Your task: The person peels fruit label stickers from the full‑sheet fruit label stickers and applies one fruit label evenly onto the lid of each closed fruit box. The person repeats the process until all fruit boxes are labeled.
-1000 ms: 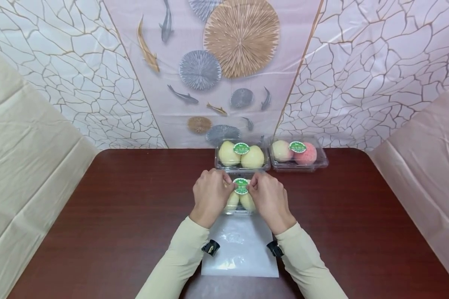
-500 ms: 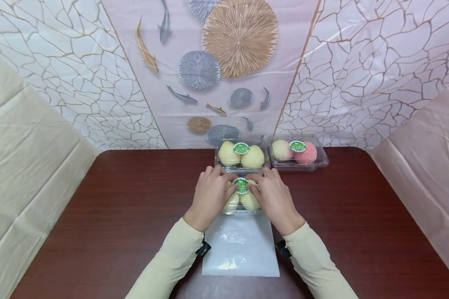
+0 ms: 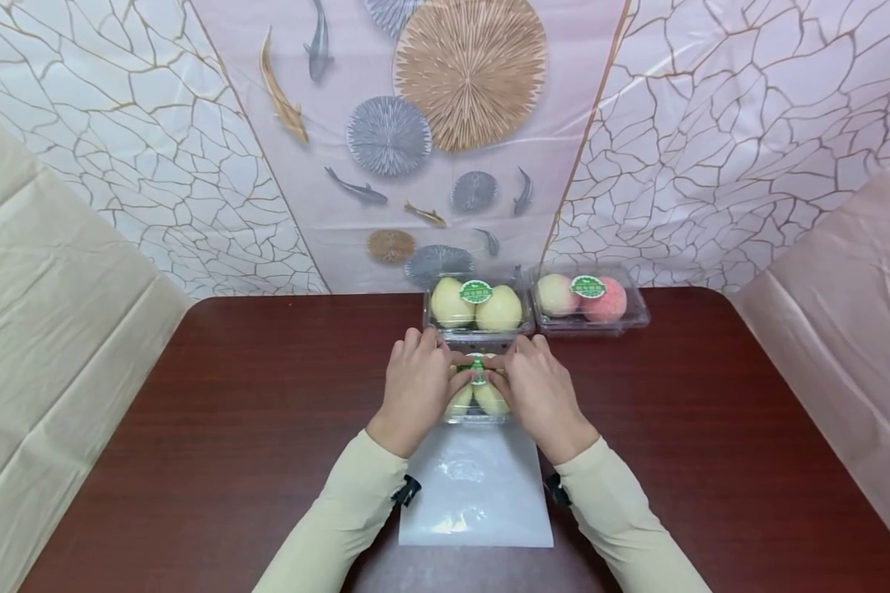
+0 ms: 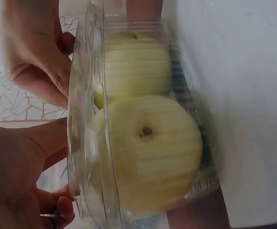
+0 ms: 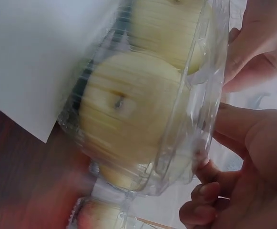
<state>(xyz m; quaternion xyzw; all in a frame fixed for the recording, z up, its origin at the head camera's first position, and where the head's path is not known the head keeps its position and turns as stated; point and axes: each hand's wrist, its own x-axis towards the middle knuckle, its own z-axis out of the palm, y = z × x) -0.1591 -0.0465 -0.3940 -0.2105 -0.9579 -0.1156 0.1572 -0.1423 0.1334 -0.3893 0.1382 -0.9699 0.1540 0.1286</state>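
Observation:
A clear plastic box (image 3: 478,418) with pale yellow, pear-like fruit (image 4: 150,152) stands at the middle of the table. On its lid lies a round green-and-white sticker (image 3: 478,371), partly covered by fingers. My left hand (image 3: 414,395) touches the sticker's left side with thumb and forefinger. From the right, my right hand (image 3: 547,399) does the same, its fingertips close to the left ones. Both thumbs press against the lid in the wrist views, where the right hand (image 5: 267,148) has its other fingers bent beside the box.
Behind, a labelled box of yellow fruit (image 3: 498,310) stands beside a labelled box with one pale and one pink fruit (image 3: 604,301). A glossy white sheet (image 3: 475,494) lies in front between the forearms. The patterned backdrop (image 3: 386,198) rises behind the dark red table (image 3: 267,412).
The hands first held the sticker's edges with bunched fingers, then spread onto the lid. Now the fingertips have moved inward over the sticker, covering more of it. The boxes stayed in place.

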